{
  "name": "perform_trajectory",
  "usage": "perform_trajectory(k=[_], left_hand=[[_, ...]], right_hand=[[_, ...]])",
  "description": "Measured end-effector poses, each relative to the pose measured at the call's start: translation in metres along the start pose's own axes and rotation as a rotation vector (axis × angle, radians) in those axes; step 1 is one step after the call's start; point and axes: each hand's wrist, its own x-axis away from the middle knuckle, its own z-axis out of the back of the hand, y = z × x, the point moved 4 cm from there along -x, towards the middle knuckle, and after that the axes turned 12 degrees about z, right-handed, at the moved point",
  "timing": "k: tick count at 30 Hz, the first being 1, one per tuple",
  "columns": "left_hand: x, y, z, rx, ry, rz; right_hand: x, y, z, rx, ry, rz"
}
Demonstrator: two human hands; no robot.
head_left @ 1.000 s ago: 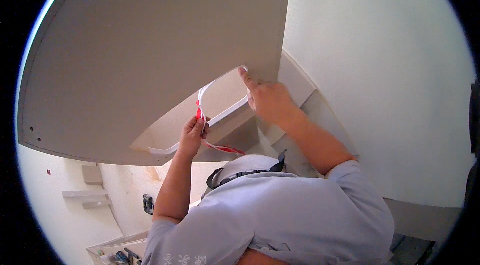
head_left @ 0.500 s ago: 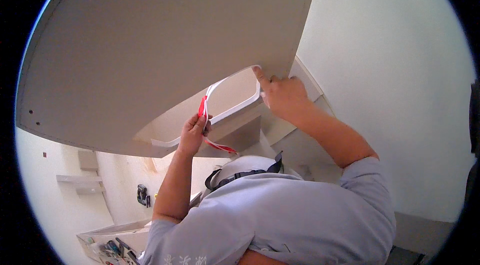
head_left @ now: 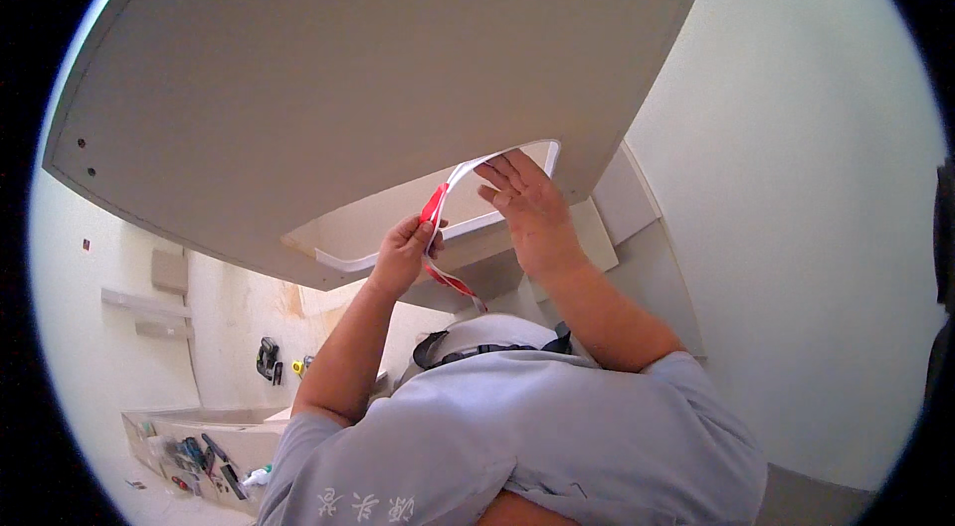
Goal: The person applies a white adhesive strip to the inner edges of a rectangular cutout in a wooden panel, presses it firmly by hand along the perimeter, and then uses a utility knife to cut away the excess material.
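Note:
My left hand (head_left: 404, 254) pinches a narrow white edging strip (head_left: 453, 178) with red backing (head_left: 433, 205). A loose tail of it hangs below that hand, twisting down toward my chest. From the pinch, the strip curves up to the upper rim of a rounded cutout in a large beige panel (head_left: 328, 59). White strip lines the cutout's right end and lower edge too. Up against the strip at the upper rim, near the right end, rests my right hand (head_left: 532, 213). Its fingers are stretched out and hold nothing; some fingertips reach under the rim.
Down at the left, a box-like ledge (head_left: 164, 417) carries several hand tools (head_left: 204, 456). A black tool (head_left: 268, 361) lies beyond it, beside a small yellow item (head_left: 301, 365). A pale wall (head_left: 796, 178) rises on the right. The big panel overhangs my hands.
My right hand has moved from the cutout's upper right corner leftward along its upper rim, its fingers now more spread out. The left hand keeps its pinch. The whole view has shifted slightly.

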Motion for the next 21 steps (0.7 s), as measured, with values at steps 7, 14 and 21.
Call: perform_trajectory(k=[7,14,21], left_hand=[[-0.014,-0.016,0.014,-0.008,0.145,-0.110],[0.034,-0.100,0.076,-0.057,0.213,0.070],[0.144,-0.211,0.156,-0.124,0.277,0.333]], right_hand=[[0.004,0.008,-0.002,-0.537,0.165,-0.055],[0.003,0.012,-0.004,-0.440,0.224,-0.020],[0.000,0.009,-0.005,-0.375,0.264,0.019]])
